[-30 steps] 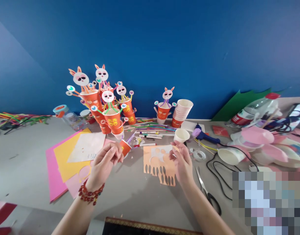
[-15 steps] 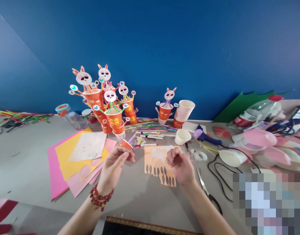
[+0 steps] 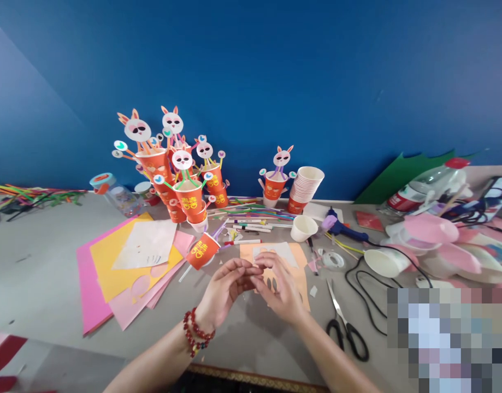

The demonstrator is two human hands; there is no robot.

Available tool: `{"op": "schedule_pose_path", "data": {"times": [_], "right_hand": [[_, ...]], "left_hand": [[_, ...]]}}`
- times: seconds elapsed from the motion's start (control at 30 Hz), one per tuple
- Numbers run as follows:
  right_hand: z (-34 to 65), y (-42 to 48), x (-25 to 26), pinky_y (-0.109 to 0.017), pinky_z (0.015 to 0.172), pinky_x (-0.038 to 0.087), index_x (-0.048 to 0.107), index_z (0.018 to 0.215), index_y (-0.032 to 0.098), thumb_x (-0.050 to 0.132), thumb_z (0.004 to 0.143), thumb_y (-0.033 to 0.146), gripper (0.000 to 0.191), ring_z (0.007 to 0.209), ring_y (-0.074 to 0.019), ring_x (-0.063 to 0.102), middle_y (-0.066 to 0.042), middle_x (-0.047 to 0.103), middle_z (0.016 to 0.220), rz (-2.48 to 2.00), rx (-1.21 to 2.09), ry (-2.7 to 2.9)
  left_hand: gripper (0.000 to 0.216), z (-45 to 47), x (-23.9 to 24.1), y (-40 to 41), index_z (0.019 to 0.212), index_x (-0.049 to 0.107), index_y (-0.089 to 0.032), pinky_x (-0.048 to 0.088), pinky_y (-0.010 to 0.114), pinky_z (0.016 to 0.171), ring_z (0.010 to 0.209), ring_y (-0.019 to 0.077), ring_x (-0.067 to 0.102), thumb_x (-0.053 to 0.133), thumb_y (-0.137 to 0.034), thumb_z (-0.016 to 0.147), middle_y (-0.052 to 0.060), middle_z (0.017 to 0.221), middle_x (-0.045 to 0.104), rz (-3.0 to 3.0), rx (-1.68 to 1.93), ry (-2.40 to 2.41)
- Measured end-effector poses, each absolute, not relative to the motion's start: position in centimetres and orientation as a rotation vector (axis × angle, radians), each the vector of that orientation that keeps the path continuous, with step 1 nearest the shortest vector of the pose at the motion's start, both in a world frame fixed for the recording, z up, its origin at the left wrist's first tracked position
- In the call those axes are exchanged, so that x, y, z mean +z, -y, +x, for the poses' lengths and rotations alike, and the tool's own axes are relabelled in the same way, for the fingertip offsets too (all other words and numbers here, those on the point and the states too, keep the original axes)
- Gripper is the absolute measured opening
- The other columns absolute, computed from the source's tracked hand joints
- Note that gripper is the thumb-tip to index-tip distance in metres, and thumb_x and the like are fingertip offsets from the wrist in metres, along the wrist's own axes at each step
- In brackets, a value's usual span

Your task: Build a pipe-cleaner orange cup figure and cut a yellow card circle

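Note:
My left hand [image 3: 226,292] and my right hand [image 3: 277,286] meet fingertip to fingertip above the grey table [image 3: 41,262]. Both pinch something small that I cannot make out. Under them lies an orange paper sheet [image 3: 297,275] with leaf-shaped cut-outs. A red paper cup [image 3: 202,250] lies tipped just beyond my left hand. A red bead bracelet [image 3: 195,333] is on my left wrist.
Paper-cup bunny figures [image 3: 181,174] stand at the back, with a cup stack [image 3: 306,188] beside them. Pink and yellow sheets [image 3: 123,262] lie at left. Scissors [image 3: 344,322], a glue gun [image 3: 341,226], black cables, markers [image 3: 251,224] and a white cup [image 3: 303,228] lie at right.
My hands have come together from being apart, moving toward the middle and nearer to me. The tipped red cup, hidden behind my left hand before, now shows fully.

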State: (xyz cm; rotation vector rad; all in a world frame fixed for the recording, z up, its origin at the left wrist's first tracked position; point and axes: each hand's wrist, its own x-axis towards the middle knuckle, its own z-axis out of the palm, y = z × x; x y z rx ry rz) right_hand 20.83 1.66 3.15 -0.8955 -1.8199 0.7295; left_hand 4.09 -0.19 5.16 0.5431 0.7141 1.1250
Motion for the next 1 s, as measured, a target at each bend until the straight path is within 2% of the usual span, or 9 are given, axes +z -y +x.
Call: {"op": "schedule_pose_path", "data": {"times": [0.13, 0.23, 0.43, 0.67, 0.8, 0.87, 0.9, 0.97, 1.0], "right_hand": [[20.5, -1.8, 2.7, -0.041, 0.088, 0.05, 0.054, 0.106, 0.024, 0.06, 0.09, 0.022, 0.017, 0.104, -0.0257, 0.06, -0.01, 0.061, 0.108, -0.983, 0.754, 1.805], [20.5, -1.9, 2.6, -0.041, 0.09, 0.049, 0.059, 0.102, 0.024, 0.058, 0.092, 0.023, 0.01, 0.106, -0.0258, 0.06, -0.01, 0.064, 0.107, -0.968, 0.786, 1.855], [20.2, -1.7, 2.0, -0.039, 0.092, 0.048, 0.064, 0.107, 0.025, 0.055, 0.094, 0.022, 0.016, 0.111, -0.0252, 0.059, -0.01, 0.065, 0.113, -0.968, 0.847, 1.842], [20.5, -2.0, 2.5, -0.032, 0.078, 0.047, 0.064, 0.087, 0.023, 0.052, 0.095, 0.024, 0.015, 0.087, -0.0203, 0.062, -0.005, 0.066, 0.09, -0.946, 0.979, 1.654], [21.5, -2.4, 2.7, -0.029, 0.066, 0.043, 0.053, 0.071, 0.022, 0.043, 0.094, 0.021, 0.025, 0.069, -0.0171, 0.055, -0.001, 0.057, 0.071, -1.003, 1.018, 1.556], [21.8, -2.5, 2.5, -0.028, 0.058, 0.039, 0.044, 0.063, 0.022, 0.041, 0.092, 0.02, 0.029, 0.058, -0.0151, 0.048, 0.001, 0.049, 0.061, -1.013, 1.024, 1.569], [21.9, -2.5, 2.4, -0.027, 0.055, 0.037, 0.042, 0.06, 0.022, 0.041, 0.091, 0.02, 0.031, 0.055, -0.0144, 0.045, 0.002, 0.047, 0.059, -1.017, 1.03, 1.583], [21.8, -2.4, 2.3, -0.027, 0.053, 0.035, 0.041, 0.057, 0.022, 0.045, 0.092, 0.024, 0.035, 0.052, -0.0135, 0.043, 0.003, 0.045, 0.055, -1.026, 1.038, 1.619], [21.7, -2.4, 2.2, -0.026, 0.053, 0.035, 0.042, 0.057, 0.022, 0.047, 0.093, 0.026, 0.036, 0.053, -0.0135, 0.044, 0.003, 0.045, 0.055, -1.032, 1.037, 1.633]], "left_hand": [[0.011, 4.3, 4.7, 0.2, 0.093, 0.065, -0.016, 0.053, 0.032, 0.08, 0.087, 0.0203, 0.071, 0.066, -0.025, 0.087, 0.012, 0.098, 0.077, 0.564, 1.142, -0.72], [0.018, 4.5, 4.6, 0.4, 0.102, 0.065, -0.017, 0.053, 0.032, 0.08, 0.089, 0.0217, 0.071, 0.067, -0.026, 0.086, 0.011, 0.096, 0.077, 0.602, 1.163, -0.756], [0.027, 5.0, 4.4, 0.9, 0.111, 0.068, -0.018, 0.052, 0.034, 0.086, 0.092, 0.0221, 0.071, 0.066, -0.026, 0.085, 0.009, 0.096, 0.077, 0.678, 1.153, -0.828], [0.03, 3.8, 5.1, 0.5, 0.115, 0.069, -0.019, 0.054, 0.038, 0.088, 0.098, 0.0256, 0.069, 0.057, -0.034, 0.093, 0.011, 0.108, 0.073, 1.026, 1.083, -0.883], [0.027, 0.1, 5.7, 0.8, 0.089, 0.073, -0.018, 0.052, 0.029, 0.078, 0.082, 0.0205, 0.067, 0.052, -0.032, 0.096, 0.009, 0.086, 0.073, 1.602, 1.036, -1.232], [0.024, -2.4, 5.7, 1.4, 0.097, 0.071, -0.019, 0.05, 0.026, 0.067, 0.065, 0.0165, 0.063, 0.049, -0.029, 0.097, 0.004, 0.071, 0.067, 1.814, 1.023, -1.397], [0.024, -3.7, 5.6, 1.8, 0.107, 0.069, -0.021, 0.051, 0.026, 0.068, 0.067, 0.0168, 0.064, 0.048, -0.027, 0.098, 0.004, 0.076, 0.069, 1.914, 0.979, -1.452], [0.038, -6.0, 5.6, 2.8, 0.133, 0.055, -0.025, 0.055, 0.03, 0.074, 0.08, 0.019, 0.068, 0.048, -0.024, 0.096, 0.008, 0.107, 0.07, 2.107, 0.789, -1.535], [0.043, -6.8, 5.6, 3.4, 0.138, 0.051, -0.027, 0.056, 0.033, 0.08, 0.09, 0.0216, 0.069, 0.049, -0.024, 0.095, 0.01, 0.123, 0.066, 2.201, 0.677, -1.57]]}}
